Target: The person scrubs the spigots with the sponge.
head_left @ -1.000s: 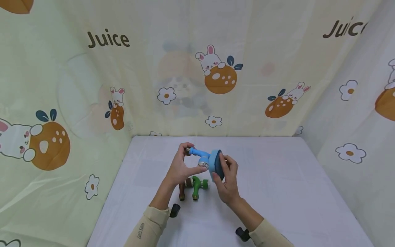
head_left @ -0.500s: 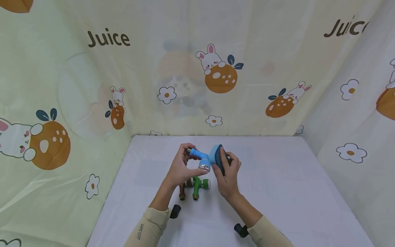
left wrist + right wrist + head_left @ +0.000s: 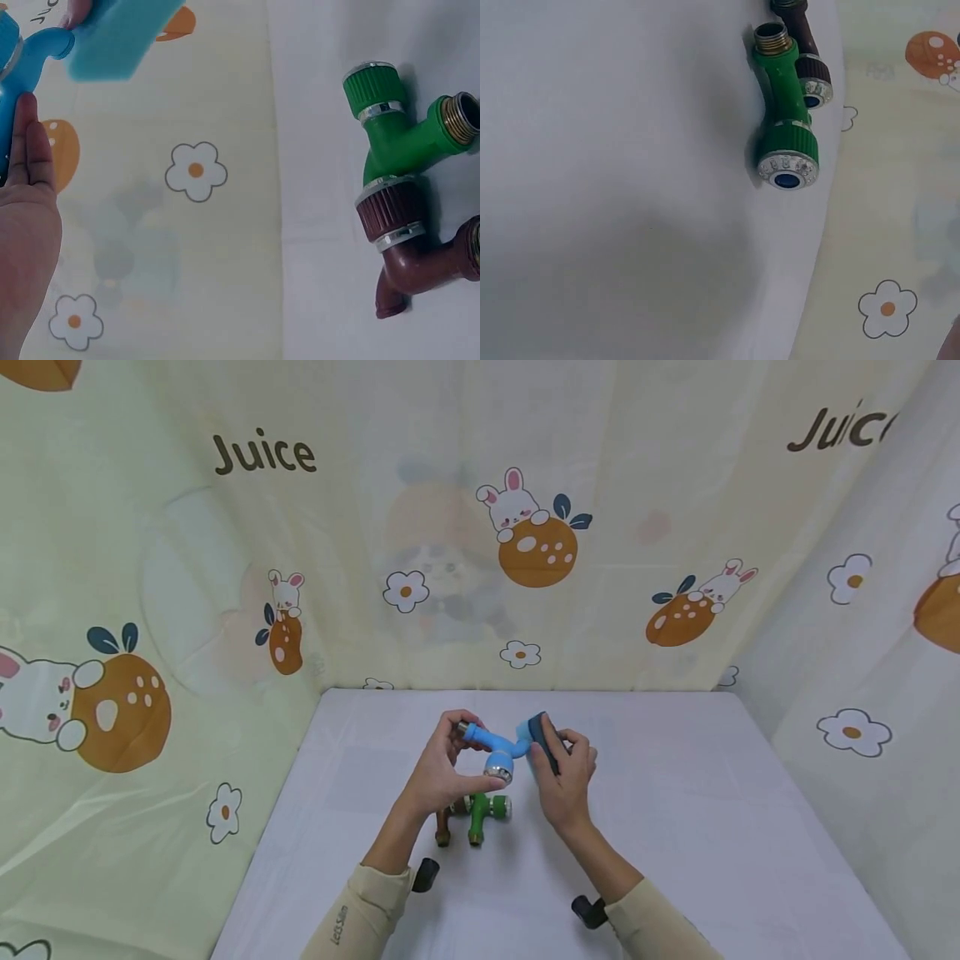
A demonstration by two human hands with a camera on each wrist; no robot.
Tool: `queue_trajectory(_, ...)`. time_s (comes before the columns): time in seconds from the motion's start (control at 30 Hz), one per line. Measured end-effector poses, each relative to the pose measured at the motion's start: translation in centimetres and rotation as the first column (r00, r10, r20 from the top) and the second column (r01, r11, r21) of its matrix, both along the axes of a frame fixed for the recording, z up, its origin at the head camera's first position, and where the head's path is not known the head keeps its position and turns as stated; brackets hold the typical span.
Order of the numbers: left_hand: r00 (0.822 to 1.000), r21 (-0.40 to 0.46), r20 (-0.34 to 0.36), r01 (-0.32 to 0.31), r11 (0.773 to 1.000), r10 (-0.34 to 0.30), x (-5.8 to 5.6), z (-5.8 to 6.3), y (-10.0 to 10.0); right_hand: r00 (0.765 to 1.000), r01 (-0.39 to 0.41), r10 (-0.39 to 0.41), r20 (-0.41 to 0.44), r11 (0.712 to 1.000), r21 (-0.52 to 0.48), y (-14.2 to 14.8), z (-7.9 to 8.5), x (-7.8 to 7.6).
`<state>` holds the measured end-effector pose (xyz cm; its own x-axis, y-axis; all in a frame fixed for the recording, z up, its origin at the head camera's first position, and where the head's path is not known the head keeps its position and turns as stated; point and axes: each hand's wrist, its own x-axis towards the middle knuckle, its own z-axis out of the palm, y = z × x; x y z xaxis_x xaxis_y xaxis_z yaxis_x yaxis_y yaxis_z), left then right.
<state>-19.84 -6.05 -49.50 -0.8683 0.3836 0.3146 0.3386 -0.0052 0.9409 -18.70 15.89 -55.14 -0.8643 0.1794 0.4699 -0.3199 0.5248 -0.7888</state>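
Above the table, my left hand [image 3: 437, 770] grips a blue water tap [image 3: 491, 744], fingers behind its threaded end and thumb below its silver-rimmed knob. My right hand [image 3: 564, 783] pinches a sponge [image 3: 536, 726] with a light-blue and a dark-blue layer, its light side at the tap's spout. The left wrist view has the tap [image 3: 30, 64] and sponge [image 3: 116, 45] at its upper left, partly cut off. Below the hands, a green tap [image 3: 477, 814] and a brown tap [image 3: 442, 828] lie side by side on the table. The right wrist view barely catches the hand.
A white cloth covers the table [image 3: 675, 827]. Behind it hangs a printed curtain [image 3: 337, 543], which continues along both sides. Black wrist mounts [image 3: 425, 874] stick out near both sleeves.
My right hand has shifted slightly right and turned the sponge, from the knob's side toward the spout, so more of the blue tap shows. My left hand has barely moved.
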Motion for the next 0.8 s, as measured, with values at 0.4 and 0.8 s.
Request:
queue_trajectory(0.4, 0.997, 0.212, 0.07, -0.032, 0.977, 0.017, 0.0, 0.5, 0.2, 0.988, -0.147, 0.152, 0.01, 0.967, -0.207, -1.1, -0.8, 1.9)
queue_trajectory(0.8, 0.992, 0.069, 0.128, -0.018, 0.997, 0.009, 0.1, 0.1, 0.4, 0.848, -0.32, 0.325, -0.418, 0.944, 0.085, -2.6, -0.5, 2.3)
